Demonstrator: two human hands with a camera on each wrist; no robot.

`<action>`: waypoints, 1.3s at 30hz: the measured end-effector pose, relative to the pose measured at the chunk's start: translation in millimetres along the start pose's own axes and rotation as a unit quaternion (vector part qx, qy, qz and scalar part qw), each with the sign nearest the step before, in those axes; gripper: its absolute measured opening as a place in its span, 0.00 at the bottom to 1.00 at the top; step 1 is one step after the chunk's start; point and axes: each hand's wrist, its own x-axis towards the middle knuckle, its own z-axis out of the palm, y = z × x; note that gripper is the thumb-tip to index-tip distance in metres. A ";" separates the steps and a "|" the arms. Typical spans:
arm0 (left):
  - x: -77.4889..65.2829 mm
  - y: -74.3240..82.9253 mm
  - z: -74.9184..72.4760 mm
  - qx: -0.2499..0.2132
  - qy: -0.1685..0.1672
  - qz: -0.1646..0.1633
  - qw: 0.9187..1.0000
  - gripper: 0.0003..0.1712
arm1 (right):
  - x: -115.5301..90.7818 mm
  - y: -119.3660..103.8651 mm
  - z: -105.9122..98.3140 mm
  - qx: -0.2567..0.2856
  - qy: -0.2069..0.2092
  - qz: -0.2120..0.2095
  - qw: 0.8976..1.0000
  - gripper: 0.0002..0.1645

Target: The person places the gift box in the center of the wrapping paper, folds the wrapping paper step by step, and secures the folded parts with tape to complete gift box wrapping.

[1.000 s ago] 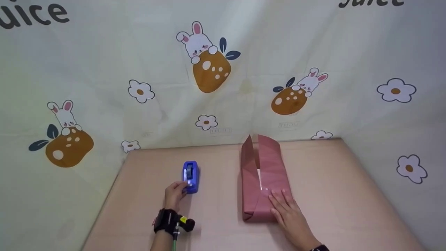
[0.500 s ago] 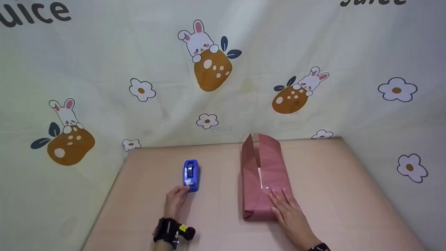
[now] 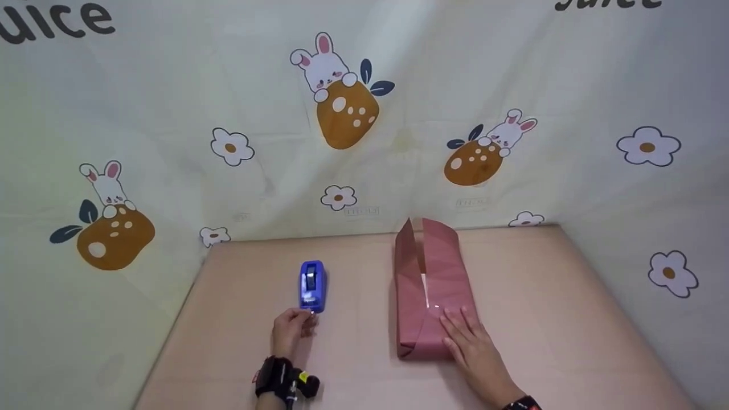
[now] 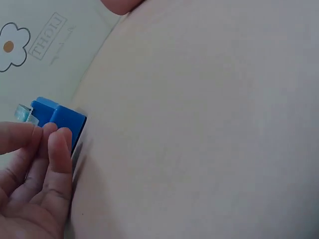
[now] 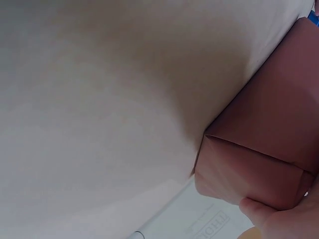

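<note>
A blue tape dispenser (image 3: 319, 290) with a roll of clear tape stands on the left half of the table. At its near end my left hand (image 3: 291, 329) pinches the free end of the tape (image 4: 32, 119) between thumb and index finger, its other fingers loosely bent. To the right lies a box-shaped parcel in dark pink wrapping paper (image 3: 447, 279). Its near end is folded in, while the far end stands up as loose flaps with a pale strip showing in the gap. My right hand (image 3: 475, 353) rests flat on the near right part, fingers straight.
The table (image 3: 359, 336) has a light tan cover. Behind it and at both sides hangs a pale cloth (image 3: 398, 165) printed with rabbits, fruit and flowers. A black strap with a small camera (image 3: 276, 377) is on my left wrist.
My left hand has drawn back a little toward me from the cutter end of the dispenser, pulling on the tape. The right hand and the parcel have stayed in place.
</note>
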 end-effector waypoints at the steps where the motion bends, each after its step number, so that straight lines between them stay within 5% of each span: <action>1: -0.6 0.6 0.5 0.007 -0.001 -0.006 1.000 0.12 | -0.2 0.0 0.0 -0.001 -0.002 0.001 1.000 0.25; 24: 3.2 -9.4 7.7 0.084 0.007 -0.006 0.996 0.12 | -3.9 -3.1 -4.9 -0.002 -0.027 0.033 0.999 0.26; 31: 4.9 -10.2 8.2 0.157 0.011 0.022 0.987 0.10 | -2.3 -2.2 -4.2 -0.004 -0.014 0.026 1.000 0.26; 39: 6.0 -12.3 0.2 0.135 -0.008 0.014 0.991 0.10 | -0.9 -3.0 -0.9 0.000 -0.026 0.034 0.999 0.26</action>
